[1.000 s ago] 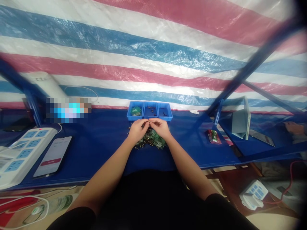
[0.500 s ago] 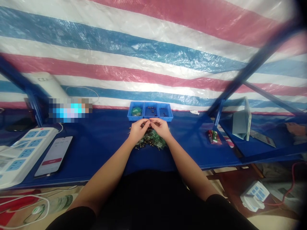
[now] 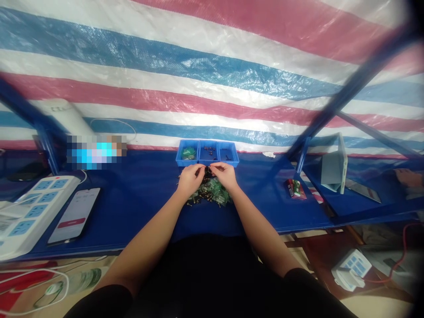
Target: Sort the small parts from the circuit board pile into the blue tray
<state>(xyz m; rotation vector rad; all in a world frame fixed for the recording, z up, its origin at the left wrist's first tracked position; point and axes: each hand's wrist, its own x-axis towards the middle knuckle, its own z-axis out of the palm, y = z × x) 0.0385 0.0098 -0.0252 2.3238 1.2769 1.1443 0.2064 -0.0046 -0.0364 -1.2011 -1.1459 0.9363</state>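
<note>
The likeliest trouble is a dropped piece: the left hand [image 3: 190,179] and right hand [image 3: 224,176] face each other with thumb and forefinger tips drawn in, a little apart, and a tiny dark piece [image 3: 207,170] shows between them. Whether either hand is clamped on it, I cannot tell. A loose pinch could let it fall among the lookalike screws [image 3: 207,195] heaped below and between both hands. The green packets [image 3: 217,190], under the right hand, could hide it, or a wrist brushing the heap could scatter screws across the desk [image 3: 265,190].

The piece is too small to show which way it points or its long axis. The heaped screws lie at mixed angles; just beyond the right hand, a screw in the right bin [image 3: 228,163] seems slanted.
</note>
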